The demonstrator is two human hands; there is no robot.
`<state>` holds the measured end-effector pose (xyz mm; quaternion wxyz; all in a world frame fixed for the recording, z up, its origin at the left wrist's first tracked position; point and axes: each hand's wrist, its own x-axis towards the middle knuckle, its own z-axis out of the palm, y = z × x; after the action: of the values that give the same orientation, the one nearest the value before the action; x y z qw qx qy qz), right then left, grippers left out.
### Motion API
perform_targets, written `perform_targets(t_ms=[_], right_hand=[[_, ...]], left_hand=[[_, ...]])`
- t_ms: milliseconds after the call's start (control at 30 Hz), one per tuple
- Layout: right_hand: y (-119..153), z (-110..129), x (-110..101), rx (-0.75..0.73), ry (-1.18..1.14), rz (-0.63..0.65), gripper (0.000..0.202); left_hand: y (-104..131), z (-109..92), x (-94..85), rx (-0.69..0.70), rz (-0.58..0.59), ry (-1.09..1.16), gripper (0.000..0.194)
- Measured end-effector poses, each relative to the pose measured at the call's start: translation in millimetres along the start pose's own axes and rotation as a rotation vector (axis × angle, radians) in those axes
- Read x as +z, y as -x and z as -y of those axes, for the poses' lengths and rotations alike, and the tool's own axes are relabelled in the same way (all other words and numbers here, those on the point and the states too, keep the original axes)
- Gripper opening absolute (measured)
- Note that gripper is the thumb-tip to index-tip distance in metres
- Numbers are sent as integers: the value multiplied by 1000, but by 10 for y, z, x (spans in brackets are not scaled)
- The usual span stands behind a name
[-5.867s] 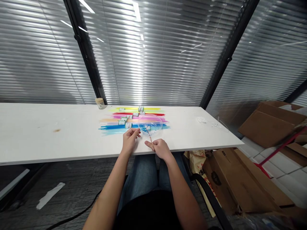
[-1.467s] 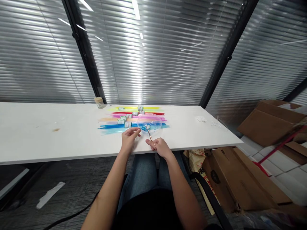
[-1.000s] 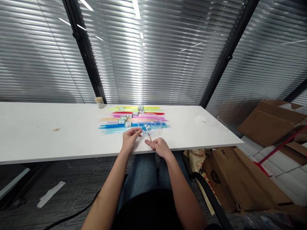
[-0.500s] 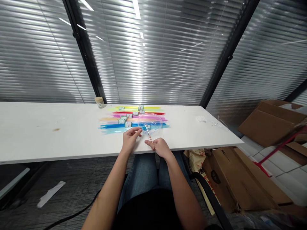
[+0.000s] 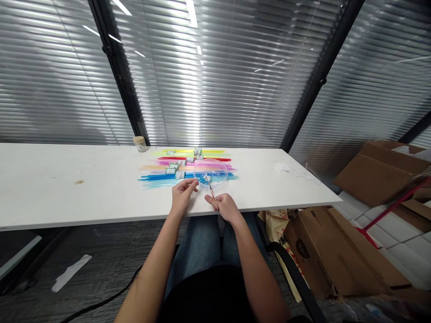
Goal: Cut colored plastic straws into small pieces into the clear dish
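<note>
My right hand (image 5: 226, 207) is closed around slim scissors (image 5: 212, 192) with copper-coloured handles and silver blades. The blades point away from me, over the near rim of a clear round bowl (image 5: 222, 183). Small blue pieces (image 5: 204, 179) show in or through the bowl near the blade tips. On the near left of the bowl, my left hand (image 5: 182, 194) is pinched, its fingertips close to the blades. What those fingers hold is too small to make out. Bundles of coloured sticks or straws (image 5: 156, 177), with white-and-green labels, lie behind the hands, partly seen through the bowl.
All this is on a long white table (image 5: 111, 193). A small lidded jar (image 5: 139, 143) stands at its back edge, left of the bundles. Crumpled white paper (image 5: 282, 167) lies to the right. Cardboard boxes (image 5: 336, 251) are on the floor at right. Blinds (image 5: 235, 80) rise behind.
The scissors and my right hand have shifted very slightly to the right, and the blades have turned a little. My left hand has barely moved.
</note>
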<state>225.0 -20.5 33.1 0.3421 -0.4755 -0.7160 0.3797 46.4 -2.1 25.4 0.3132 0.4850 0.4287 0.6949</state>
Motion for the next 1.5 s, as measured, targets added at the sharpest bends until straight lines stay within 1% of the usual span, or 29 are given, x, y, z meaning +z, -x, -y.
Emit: perform_targets(t_ms=[300,500,600,800,1067,1267,1500], right_hand=[[14,8,6,-4,-6,-8,64],[20,31,-18,-2,-18,55,61],[24,42,-23,-3,-23,42,61],[30,47,-25,1,54,39,64],[24,55,-22,-8,104,34,65],[15,43,-23,-7,109,39,66],[4,33,-11,-7,102,20,66]], left_hand=[[-2,-6,4,7,-12,-1,28],[10,-28,6,-4,-3,-5,27],[11,-32,8,-1,-7,-2,26],[2,-27,9,21,-48,13,24],[20,-58,14,0,26,-9,25],[14,-45,12,2,43,-8,27],[30,-56,-2,47,50,-4,33]])
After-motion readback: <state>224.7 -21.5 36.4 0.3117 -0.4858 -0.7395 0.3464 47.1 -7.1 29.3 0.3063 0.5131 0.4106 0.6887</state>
